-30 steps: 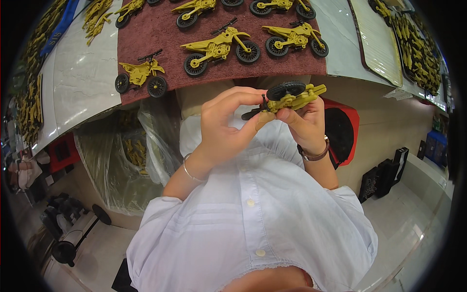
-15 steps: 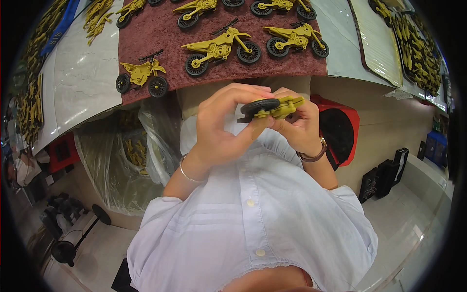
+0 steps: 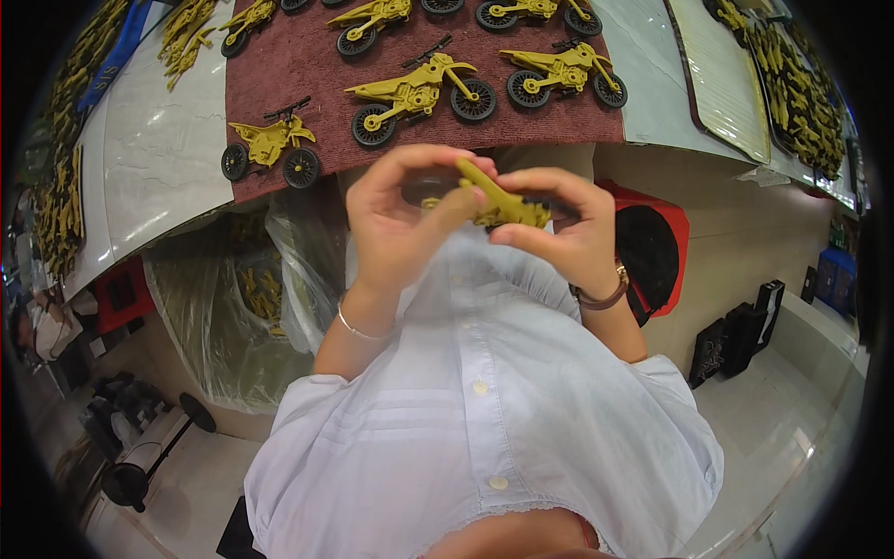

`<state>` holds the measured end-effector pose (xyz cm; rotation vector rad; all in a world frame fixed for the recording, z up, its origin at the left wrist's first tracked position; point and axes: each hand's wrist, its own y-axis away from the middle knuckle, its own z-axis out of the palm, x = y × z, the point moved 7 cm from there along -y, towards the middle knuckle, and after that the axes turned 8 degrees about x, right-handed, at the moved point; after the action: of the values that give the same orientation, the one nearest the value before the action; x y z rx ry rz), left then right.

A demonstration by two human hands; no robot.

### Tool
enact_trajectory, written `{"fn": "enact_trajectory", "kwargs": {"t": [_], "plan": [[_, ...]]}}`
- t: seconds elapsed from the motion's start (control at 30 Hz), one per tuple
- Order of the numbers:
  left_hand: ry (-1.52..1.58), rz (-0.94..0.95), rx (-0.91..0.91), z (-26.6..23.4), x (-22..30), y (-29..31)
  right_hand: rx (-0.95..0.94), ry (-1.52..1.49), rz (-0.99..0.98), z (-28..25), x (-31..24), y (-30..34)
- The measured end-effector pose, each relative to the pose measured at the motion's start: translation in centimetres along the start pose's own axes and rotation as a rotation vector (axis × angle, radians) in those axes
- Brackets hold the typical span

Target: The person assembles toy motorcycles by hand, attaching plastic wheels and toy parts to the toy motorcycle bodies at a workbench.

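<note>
as the half-curled left hand and right hand pinch it, a yellow plastic toy motorbike slants between them, far-left to near-right.

The yellow toy motorbike has been turned. Before, a black wheel was on top; now the yellow body is. The left hand has moved left.

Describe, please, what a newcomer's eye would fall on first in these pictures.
Probably the yellow toy, held at mid-view between the left hand and the right hand. Next, the black-wheeled yellow bikes, resting on the dark red mat beyond the hands. Lower, at the left, a clear bag with yellow parts may also catch the eye.
</note>
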<state>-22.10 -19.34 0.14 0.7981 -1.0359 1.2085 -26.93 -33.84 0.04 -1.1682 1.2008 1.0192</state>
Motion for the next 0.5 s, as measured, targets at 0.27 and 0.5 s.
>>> {"fn": "enact_trajectory", "kwargs": {"t": [0.27, 0.5], "plan": [[-0.317, 0.020, -0.212, -1.1, 0.4, -0.7, -0.084, 0.157, -0.104, -1.1, -1.0, -0.7], [-0.667, 0.184, -0.415, 0.5, 1.9, -0.9, -0.051, 0.132, -0.145, -0.7, -2.2, -1.7]]}}
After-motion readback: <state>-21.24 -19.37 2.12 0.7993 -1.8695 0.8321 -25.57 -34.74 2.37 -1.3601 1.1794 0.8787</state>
